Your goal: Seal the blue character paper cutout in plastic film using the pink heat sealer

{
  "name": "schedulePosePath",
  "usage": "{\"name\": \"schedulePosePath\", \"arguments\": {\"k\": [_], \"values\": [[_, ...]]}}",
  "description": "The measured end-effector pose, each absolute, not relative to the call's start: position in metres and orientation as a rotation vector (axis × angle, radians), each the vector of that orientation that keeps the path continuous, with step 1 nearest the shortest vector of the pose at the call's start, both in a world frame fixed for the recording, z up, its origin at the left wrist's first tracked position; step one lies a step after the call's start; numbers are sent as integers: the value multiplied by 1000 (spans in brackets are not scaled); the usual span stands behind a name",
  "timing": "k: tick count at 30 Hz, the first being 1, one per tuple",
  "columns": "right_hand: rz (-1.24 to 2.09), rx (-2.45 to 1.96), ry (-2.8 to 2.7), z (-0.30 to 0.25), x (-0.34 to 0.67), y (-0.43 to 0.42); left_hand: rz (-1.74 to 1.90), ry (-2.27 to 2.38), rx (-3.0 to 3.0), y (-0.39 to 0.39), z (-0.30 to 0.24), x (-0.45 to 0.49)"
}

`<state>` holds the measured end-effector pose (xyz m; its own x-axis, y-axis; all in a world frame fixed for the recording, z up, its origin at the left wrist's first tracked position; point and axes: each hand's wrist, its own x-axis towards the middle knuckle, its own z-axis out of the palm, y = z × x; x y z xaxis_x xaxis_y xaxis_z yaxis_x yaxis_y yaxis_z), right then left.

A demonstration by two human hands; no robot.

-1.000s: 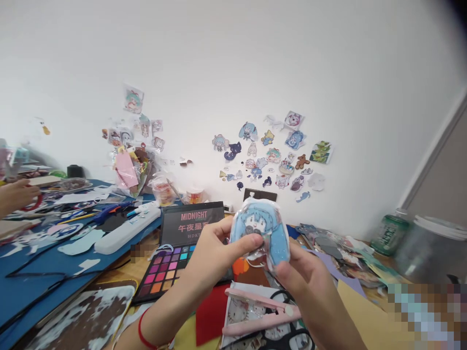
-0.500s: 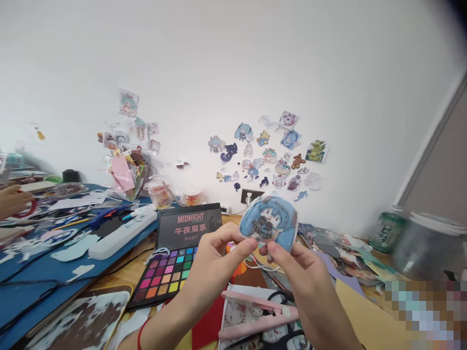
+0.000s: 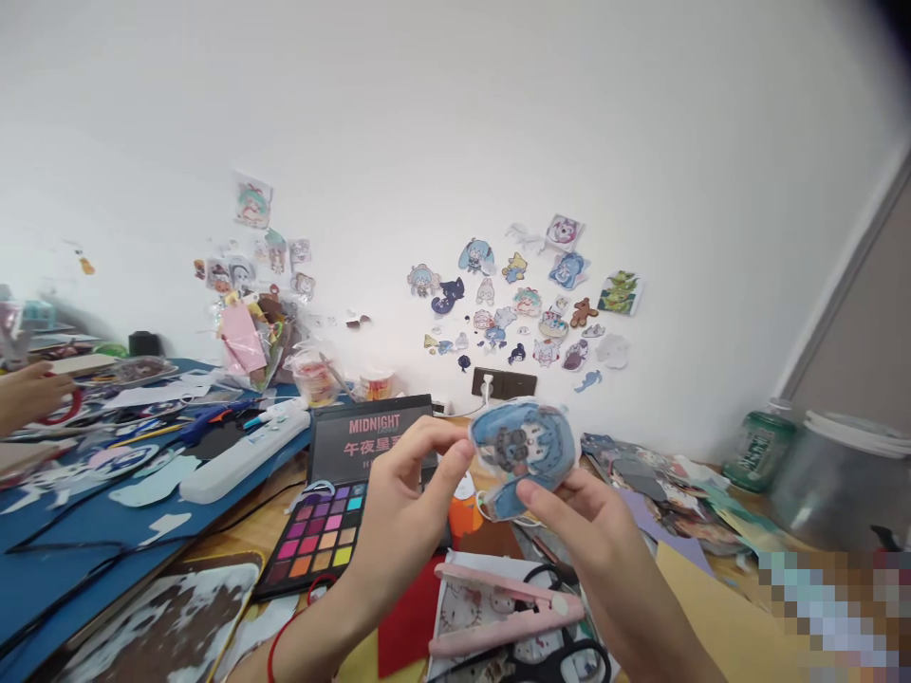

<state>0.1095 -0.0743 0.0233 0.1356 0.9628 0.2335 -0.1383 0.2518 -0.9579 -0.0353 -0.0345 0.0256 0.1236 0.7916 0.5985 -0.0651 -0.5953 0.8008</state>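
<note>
A cutout of a blue-haired cartoon figure (image 3: pixel 545 436), with a clear glossy edge, is held up over the table and tilted sideways. My right hand (image 3: pixel 580 512) grips its lower right part, thumb on the front and fingers behind. At its left edge, my left hand (image 3: pixel 419 474) has thumb and index finger closed together on the rim; the fingertips behind it are partly hidden. Below the hands lie a pink hair-straightener-shaped tool (image 3: pixel 509 607) and black-handled scissors (image 3: pixel 562 664) on a printed sheet.
An open eyeshadow palette (image 3: pixel 313 541) stands left of my hands. Further left, a white power strip (image 3: pixel 242 460) lies on a blue surface (image 3: pixel 49 588), and another person's hand (image 3: pixel 35 394) holds red-handled scissors. Right are paper sheets (image 3: pixel 718 607), a green bottle (image 3: pixel 758 451) and a clear bucket (image 3: pixel 832 484).
The cutout has turned in my right hand, its figure now leaning left and slightly lower. My left thumb has moved off its front to the left edge. The camera view shifted slightly.
</note>
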Motion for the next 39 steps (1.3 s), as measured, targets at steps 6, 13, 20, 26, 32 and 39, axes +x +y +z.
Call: {"name": "schedulePosePath", "arguments": {"k": [6,13,20,26,32,39], "values": [[1011,-1090,-1187,20,117,-74,1494,637,1555,-29,27,-41],[798,-1028,-1114,26,134,-67,1275,704,1788,-23,17,-34],[865,-1067,-1459,29,151,-61,1180,611,1611,-13,10,-21],[932,-1121,-1492,14,158,-39,1022,578,1275,16,0,-19],[1089,-1169,-1414,-29,158,-4,716,261,742,46,-31,-8],[866,-1284,-1466,-48,150,6,466,126,485,54,-62,3]]}}
